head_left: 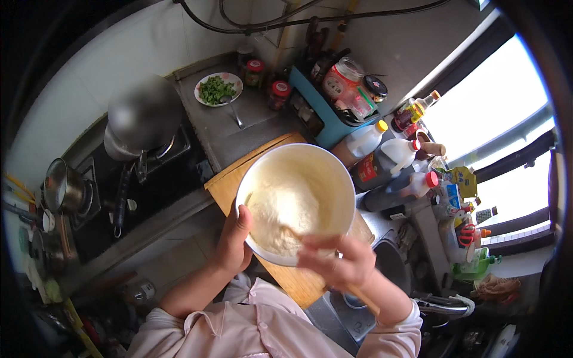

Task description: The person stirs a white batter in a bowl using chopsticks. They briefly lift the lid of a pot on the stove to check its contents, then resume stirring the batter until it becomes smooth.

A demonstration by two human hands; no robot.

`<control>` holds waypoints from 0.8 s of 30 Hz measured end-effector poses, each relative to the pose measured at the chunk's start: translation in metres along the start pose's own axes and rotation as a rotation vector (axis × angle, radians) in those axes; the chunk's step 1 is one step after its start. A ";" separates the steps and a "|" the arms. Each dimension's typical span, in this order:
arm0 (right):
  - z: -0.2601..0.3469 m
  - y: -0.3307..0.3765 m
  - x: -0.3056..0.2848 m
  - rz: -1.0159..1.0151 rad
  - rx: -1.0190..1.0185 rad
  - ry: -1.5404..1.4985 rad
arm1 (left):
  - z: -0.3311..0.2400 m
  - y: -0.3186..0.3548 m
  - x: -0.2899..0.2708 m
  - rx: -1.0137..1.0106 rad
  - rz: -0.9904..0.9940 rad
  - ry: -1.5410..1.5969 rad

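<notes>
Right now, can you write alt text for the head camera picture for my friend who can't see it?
Seen from above, a person's left hand grips the rim of a white bowl of pale dough while the right hand reaches into it, over a wooden board. Sauce bottles stand to the right; a plate of chopped greens sits behind.

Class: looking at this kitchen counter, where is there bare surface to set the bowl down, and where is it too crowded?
Bare grey counter lies between the plate of greens, the stove and the cutting board. The board's strip beyond the bowl, which the left hand and right hand steady, is also bare. Bottles and jars crowd the right.
</notes>
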State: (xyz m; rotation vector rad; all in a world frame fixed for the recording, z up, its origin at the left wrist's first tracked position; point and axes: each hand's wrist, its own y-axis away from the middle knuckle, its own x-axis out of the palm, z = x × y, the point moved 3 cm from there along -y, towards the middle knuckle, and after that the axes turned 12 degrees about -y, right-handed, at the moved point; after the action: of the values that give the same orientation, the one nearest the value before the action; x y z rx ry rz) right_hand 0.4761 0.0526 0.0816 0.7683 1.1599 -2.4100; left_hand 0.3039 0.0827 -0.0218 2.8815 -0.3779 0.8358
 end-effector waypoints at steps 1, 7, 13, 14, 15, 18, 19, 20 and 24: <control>-0.010 -0.001 -0.005 -0.015 0.014 0.049 | -0.001 0.000 0.004 -0.020 0.011 0.017; 0.010 0.006 -0.026 0.037 0.099 0.073 | -0.020 0.002 -0.008 0.032 0.050 -0.100; -0.026 -0.017 -0.035 -0.108 0.145 -0.004 | -0.005 0.000 0.015 -0.172 0.066 0.064; -0.027 -0.015 -0.039 -0.092 0.189 0.060 | -0.009 0.002 0.009 -0.144 0.054 0.045; -0.022 -0.012 -0.043 -0.074 0.231 0.137 | -0.013 0.002 0.003 -0.111 0.050 0.033; 0.009 -0.006 -0.036 0.087 0.164 0.064 | -0.010 0.000 0.000 -0.086 0.028 0.080; 0.017 -0.010 -0.028 0.104 0.176 -0.021 | -0.006 -0.001 -0.001 -0.095 0.019 0.108; 0.015 -0.012 -0.023 0.130 0.221 -0.047 | -0.001 -0.003 0.003 -0.114 0.044 0.106; -0.034 -0.022 -0.035 -0.166 0.244 -0.054 | 0.000 -0.002 0.013 -0.169 0.014 0.116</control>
State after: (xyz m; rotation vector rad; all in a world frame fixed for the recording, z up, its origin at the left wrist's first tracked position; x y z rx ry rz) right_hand 0.5026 0.0958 0.0984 0.6962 0.9541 -2.7291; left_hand 0.3146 0.0821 -0.0150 2.6647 -0.4349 0.9205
